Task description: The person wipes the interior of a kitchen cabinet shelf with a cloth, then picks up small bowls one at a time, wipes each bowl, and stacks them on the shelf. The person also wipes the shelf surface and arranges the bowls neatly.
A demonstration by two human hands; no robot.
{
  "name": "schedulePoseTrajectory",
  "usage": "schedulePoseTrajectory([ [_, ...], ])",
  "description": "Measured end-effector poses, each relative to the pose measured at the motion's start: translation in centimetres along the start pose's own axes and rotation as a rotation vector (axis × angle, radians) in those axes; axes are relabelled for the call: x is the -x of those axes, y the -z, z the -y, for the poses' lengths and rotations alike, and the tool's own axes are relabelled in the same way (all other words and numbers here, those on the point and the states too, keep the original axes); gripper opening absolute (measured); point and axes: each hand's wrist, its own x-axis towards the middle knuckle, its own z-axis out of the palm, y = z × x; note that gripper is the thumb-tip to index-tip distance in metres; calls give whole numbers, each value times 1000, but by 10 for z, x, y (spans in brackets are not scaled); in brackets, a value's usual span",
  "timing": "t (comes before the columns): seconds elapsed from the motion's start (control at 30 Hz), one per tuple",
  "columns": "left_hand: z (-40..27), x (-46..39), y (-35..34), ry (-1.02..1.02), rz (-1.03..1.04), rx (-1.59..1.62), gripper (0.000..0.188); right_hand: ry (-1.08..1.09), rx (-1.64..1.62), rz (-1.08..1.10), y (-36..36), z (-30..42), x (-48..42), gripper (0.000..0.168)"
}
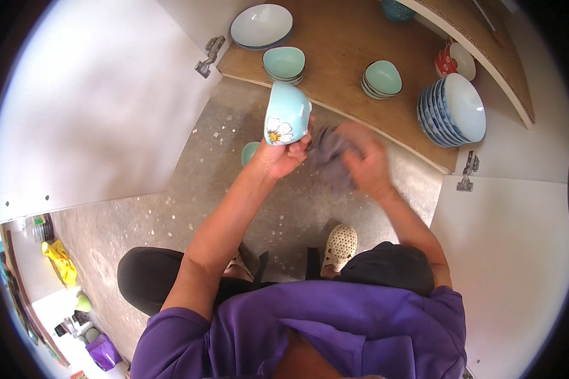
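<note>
My left hand [287,156] grips a turquoise ceramic bowl [287,113] with a white flower on its outside, held on its side above the floor. To the right of it, my right hand [367,158] holds a dark grey cloth [332,156]; both are blurred, and the cloth is apart from the bowl. Stacked turquoise bowls [284,64] stand near the wooden shelf's edge just beyond the held bowl, with another turquoise stack [383,78] farther right. Part of a further turquoise bowl [250,154] shows low down behind my left wrist.
The cabinet shelf [336,42] also bears large white bowls [261,26], a stack of blue-and-white bowls [464,109] and red-and-white bowls [461,60]. White cabinet doors [90,104] stand open at both sides. A yellow plastic bag [60,261] and a purple bag [103,353] lie at lower left.
</note>
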Motion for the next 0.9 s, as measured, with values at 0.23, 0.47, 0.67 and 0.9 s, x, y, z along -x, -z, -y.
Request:
schedulePoseTrajectory([
  [0.23,12,7,-10,163,139,4,18,403,155,-151,29,69,-67,36],
  [0.47,10,10,-13,181,182,138,18,-58,-139,76,-11,-12,-43,32],
  [0.67,-6,7,-31,-312,-126,-424,9,-576,-847,-237,17,11,-43,39],
  [0.9,8,-4,-28,-536,-504,-805,10,165,116,-221,-14,31,-16,40],
])
